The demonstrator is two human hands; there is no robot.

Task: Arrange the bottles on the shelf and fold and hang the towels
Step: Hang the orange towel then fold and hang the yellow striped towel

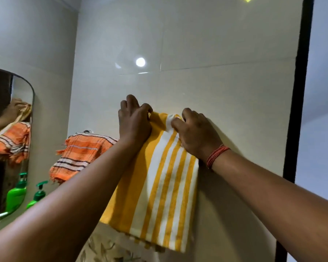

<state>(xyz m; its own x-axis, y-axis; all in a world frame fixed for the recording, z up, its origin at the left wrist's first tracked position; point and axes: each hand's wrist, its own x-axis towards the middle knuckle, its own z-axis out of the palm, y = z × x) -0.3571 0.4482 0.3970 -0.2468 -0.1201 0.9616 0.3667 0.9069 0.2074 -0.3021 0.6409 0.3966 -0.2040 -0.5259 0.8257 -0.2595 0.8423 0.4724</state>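
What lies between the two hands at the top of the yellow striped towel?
In the head view, only the towel's own top edge: the yellow striped towel spans the gap between the left hand and the right hand, both gripping it.

Both forearms are bare of sleeves, and a red thread band circles the right wrist.

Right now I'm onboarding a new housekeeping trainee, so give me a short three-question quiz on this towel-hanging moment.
1. True or false: the left hand and right hand both grip the top edge of the yellow striped towel.
2. Which towel already hangs to the left? A) orange striped towel B) blue towel C) plain white towel
3. Fill in: the green pump bottle stands beside the ____.

Key: 1 true; 2 A; 3 mirror
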